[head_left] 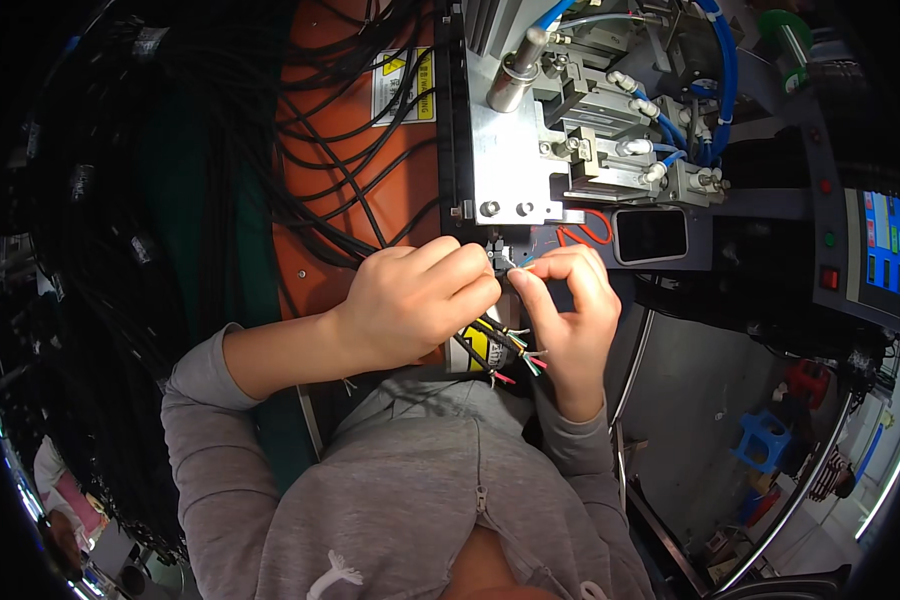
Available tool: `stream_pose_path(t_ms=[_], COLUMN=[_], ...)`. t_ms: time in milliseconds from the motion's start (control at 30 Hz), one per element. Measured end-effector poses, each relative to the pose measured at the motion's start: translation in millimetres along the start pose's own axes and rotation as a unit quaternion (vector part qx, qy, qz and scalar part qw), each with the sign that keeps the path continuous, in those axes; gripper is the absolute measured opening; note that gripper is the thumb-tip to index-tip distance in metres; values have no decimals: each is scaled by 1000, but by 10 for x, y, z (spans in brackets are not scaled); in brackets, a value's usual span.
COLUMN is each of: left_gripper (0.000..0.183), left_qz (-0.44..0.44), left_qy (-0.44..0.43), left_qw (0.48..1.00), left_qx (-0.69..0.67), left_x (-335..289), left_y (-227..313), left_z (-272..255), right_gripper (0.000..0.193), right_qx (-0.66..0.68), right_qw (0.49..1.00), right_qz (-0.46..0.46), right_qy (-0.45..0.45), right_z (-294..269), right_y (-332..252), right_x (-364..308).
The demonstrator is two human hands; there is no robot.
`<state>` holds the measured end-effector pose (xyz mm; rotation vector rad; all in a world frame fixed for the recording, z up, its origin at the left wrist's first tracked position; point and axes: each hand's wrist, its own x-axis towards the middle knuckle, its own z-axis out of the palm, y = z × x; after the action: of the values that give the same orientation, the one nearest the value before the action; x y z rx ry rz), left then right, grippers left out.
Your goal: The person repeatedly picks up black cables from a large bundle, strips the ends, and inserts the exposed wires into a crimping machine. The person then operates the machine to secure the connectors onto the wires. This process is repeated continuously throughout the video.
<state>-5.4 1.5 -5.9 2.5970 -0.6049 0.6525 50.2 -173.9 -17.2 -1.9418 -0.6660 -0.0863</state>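
My left hand (410,300) is closed, fingers curled, beside a small dark fixture (498,252) under the metal machine block. Black cables (370,240) run in under this hand from the left, and it appears to grip one; its fingers hide the exact hold. Thumb and forefinger of my right hand (575,310) pinch thin coloured wires, one of them blue-green, right at the fixture. Below my left hand, several stripped cable ends (515,345) stick out, fanning into pink, green and white strands.
A metal press block (515,165) with pneumatic cylinders (610,150) and blue hoses rises just beyond my hands. To the right lie a phone (650,236) and a red cord loop (588,232). A control panel with a screen (882,250) stands far right. Bundled black cables hang at left.
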Motion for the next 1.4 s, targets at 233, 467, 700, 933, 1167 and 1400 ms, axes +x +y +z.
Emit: stream_pose_path(t_ms=[233,467,700,933,1167,1400], left_gripper=[29,26,25,14,19,15], left_qz=[33,-13,-20,-5,-50,-55], left_qy=[-5,-66,-45,-5,-25,-91], left_qw=[999,991,993,998,997,990], left_qx=[12,117,105,65,45,98], left_x=[-43,-45,-22,-11,-2,-88], left_y=[36,94,86,-4,18,72], left_z=[103,123,151,186,132,31], right_gripper=[6,5,7,7,11,14], right_qx=[158,-78,-3,267,-32,82], right_qw=[976,997,999,935,995,994], right_qz=[138,10,14,234,-72,35], right_qy=[-53,-21,33,-24,62,68], right_z=[-88,107,236,237,212,172], right_y=[210,163,320,483,298,373], right_x=[-52,-41,-58,-111,11,-60])
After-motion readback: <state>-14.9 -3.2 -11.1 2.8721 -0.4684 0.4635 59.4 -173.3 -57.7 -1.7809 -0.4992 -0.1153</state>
